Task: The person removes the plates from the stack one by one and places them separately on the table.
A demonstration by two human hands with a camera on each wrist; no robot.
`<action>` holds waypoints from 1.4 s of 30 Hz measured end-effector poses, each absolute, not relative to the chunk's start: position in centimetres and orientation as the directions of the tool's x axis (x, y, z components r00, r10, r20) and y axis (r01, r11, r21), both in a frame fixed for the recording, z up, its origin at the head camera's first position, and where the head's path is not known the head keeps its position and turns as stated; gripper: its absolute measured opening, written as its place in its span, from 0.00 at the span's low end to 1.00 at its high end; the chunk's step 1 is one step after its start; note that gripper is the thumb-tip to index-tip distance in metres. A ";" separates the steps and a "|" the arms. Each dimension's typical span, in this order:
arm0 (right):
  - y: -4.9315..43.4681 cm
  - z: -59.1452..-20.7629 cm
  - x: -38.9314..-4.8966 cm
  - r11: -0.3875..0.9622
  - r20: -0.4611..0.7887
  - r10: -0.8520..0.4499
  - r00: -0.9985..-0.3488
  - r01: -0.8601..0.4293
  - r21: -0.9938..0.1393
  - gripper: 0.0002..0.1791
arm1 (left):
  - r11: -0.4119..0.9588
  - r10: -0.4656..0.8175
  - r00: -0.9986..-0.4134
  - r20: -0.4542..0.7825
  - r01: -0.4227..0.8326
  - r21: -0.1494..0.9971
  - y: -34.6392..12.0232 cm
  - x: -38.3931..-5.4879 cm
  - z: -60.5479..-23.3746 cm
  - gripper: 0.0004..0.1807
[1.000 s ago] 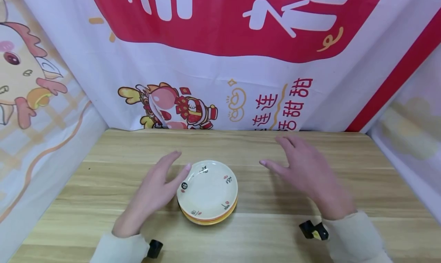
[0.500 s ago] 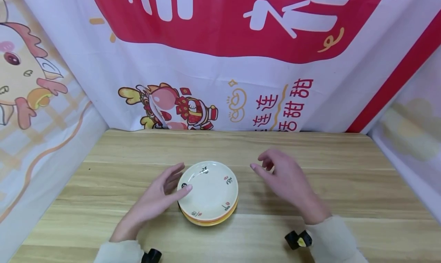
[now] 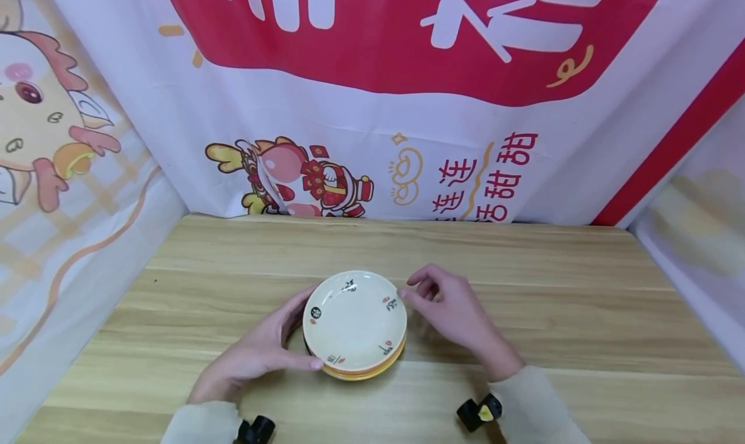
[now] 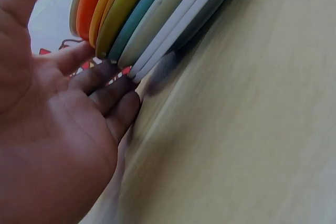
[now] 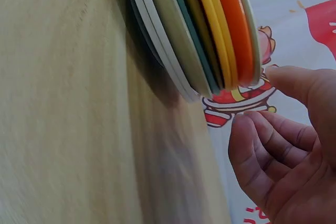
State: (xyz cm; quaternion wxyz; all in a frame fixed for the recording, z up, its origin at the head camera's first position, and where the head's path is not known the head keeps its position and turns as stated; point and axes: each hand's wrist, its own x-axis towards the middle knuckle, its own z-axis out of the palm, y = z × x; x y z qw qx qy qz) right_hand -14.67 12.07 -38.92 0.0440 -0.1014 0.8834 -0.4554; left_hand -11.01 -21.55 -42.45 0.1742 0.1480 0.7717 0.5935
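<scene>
A stack of several round plates stands on the wooden table, its top plate cream-white with small dark and red motifs. Seen side-on in the left wrist view, the stack of plates has orange, yellow, olive, teal and white rims. My left hand holds the stack's left side, fingers curved at the rims and thumb at the near edge. In the left wrist view its fingertips meet the lower rims. My right hand is at the right side, fingers loosely bent. Its thumb is close beside the top rim; contact is unclear.
The wooden table extends around the stack. A white and red printed cloth hangs at the table's far edge, with further printed cloth along the left side. Dark wrist devices sit at the sleeves.
My right hand has moved left to the plates' right rim. My left hand has closed in around the left side, its thumb dropping from over the top plate to the near edge. The stack stays put.
</scene>
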 end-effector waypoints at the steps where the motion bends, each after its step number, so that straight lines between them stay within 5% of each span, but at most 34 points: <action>1: 11.9 -39.1 -14.7 0.544 -0.002 -0.220 -0.975 -0.121 -0.831 0.15 | 0.249 0.443 -0.892 -0.090 0.025 0.968 -21.7 -11.1 -42.5 0.64; 13: 10.5 -40.1 -14.6 0.383 -0.101 -0.203 -0.974 0.016 -0.924 0.15 | 0.299 0.519 -0.837 -0.172 -0.011 0.954 -22.3 -12.4 -41.1 0.63; 31: 10.4 -40.4 -14.6 0.403 -0.121 -0.152 -0.981 0.050 -0.914 0.09 | 0.275 0.603 -0.771 -0.205 -0.040 0.961 -21.3 -13.5 -39.0 0.65; 42: 10.1 -40.2 -14.9 0.397 -0.107 -0.173 -0.979 0.030 -0.917 0.10 | 0.314 0.583 -0.779 -0.231 -0.047 0.948 -21.2 -13.4 -38.9 0.64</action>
